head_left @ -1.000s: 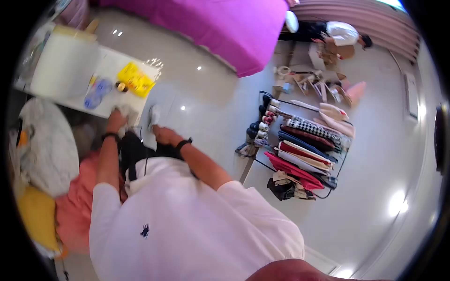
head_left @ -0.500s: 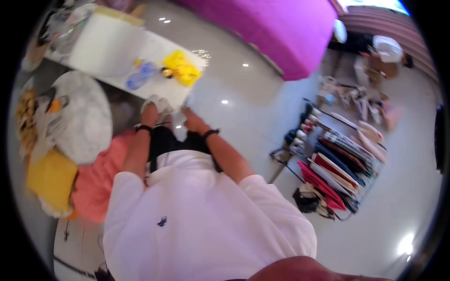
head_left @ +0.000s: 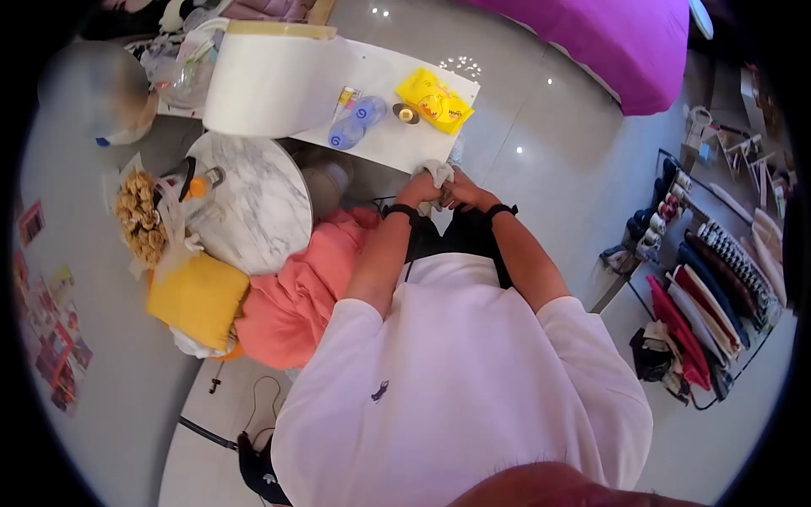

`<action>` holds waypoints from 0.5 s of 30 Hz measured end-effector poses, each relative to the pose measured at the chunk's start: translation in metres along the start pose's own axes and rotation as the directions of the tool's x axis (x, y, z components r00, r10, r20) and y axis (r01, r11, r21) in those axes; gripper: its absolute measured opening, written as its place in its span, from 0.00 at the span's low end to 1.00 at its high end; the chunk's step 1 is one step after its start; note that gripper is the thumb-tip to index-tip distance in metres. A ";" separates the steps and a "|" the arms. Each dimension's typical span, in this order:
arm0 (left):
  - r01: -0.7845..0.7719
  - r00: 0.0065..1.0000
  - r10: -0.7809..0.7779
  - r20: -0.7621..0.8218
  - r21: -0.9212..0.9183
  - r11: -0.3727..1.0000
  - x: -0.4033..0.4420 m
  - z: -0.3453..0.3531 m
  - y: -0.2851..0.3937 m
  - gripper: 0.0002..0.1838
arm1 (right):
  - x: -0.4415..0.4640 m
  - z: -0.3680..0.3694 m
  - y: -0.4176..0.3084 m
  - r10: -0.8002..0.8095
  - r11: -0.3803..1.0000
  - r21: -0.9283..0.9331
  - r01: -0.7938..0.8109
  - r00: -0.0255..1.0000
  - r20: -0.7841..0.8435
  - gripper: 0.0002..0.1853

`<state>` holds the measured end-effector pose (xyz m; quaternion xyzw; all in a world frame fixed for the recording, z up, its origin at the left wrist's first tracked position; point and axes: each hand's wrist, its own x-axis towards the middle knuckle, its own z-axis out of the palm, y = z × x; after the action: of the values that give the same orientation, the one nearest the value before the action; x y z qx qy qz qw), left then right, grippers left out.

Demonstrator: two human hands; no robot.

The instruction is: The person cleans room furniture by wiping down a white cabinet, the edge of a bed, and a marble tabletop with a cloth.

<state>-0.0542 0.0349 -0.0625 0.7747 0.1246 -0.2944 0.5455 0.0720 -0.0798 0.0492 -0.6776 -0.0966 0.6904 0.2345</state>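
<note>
In front of my black trousers, my left hand [head_left: 414, 193] is closed on a crumpled whitish cloth [head_left: 437, 172], which bulges up above the fingers. My right hand [head_left: 467, 192] has come close beside it, its fingers bent in against the cloth's right side. Exactly how those fingertips grip is partly hidden. Both wrists wear dark bands. Just beyond the hands is the corner of a white table [head_left: 397, 156]. On it lie a yellow wipes pack [head_left: 435, 100], a small round dark-and-gold item [head_left: 406, 113] and a clear bottle with blue markings [head_left: 357, 122].
A large white cylinder-like object [head_left: 274, 80] stands on the white table. To the left are a round marble-top table [head_left: 253, 207], a yellow cushion [head_left: 198, 300] and coral fabric [head_left: 300, 296]. A clothes rack [head_left: 705, 296] stands right; a purple-covered piece [head_left: 617, 51] is at the back.
The view has swung left, so everything sits further right in it. My hands, apart before, are now together at the cloth.
</note>
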 end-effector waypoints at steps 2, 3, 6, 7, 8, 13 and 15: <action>0.040 0.999 -0.042 -0.003 -0.179 0.983 -0.031 -0.040 0.054 0.33 | 0.003 -0.005 0.007 0.206 0.909 0.350 -0.227 0.974 0.096 0.42; 0.085 0.995 -0.095 -0.012 -0.364 0.928 -0.043 -0.060 0.082 0.40 | 0.010 -0.012 0.014 0.206 0.904 0.364 -0.225 0.974 0.092 0.42; 0.097 0.994 -0.108 -0.020 -0.306 0.947 -0.050 -0.079 0.092 0.43 | 0.011 -0.021 0.021 0.064 0.719 0.674 -0.170 0.982 0.180 0.49; 0.116 0.993 -0.121 -0.001 -0.286 0.951 -0.049 -0.082 0.091 0.43 | -0.004 -0.030 0.006 0.044 0.737 0.658 -0.155 0.982 0.182 0.50; 0.158 0.987 -0.159 0.018 -0.264 0.951 -0.042 -0.081 0.094 0.43 | -0.007 -0.037 0.000 0.064 0.747 0.647 -0.154 0.985 0.159 0.49; 0.063 0.995 -0.038 0.089 -0.296 0.953 -0.025 -0.086 0.133 0.44 | -0.008 -0.074 0.009 -0.050 0.583 0.812 0.001 0.998 0.036 0.45; -0.009 0.999 0.022 0.045 -0.275 0.962 -0.013 -0.083 0.128 0.44 | 0.005 -0.094 0.033 0.061 0.687 0.727 0.023 0.994 -0.089 0.41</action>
<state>0.0282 0.0648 0.0632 0.6853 0.1449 -0.2886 0.6527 0.1583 -0.1236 0.0235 -0.5662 0.2042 0.6375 0.4810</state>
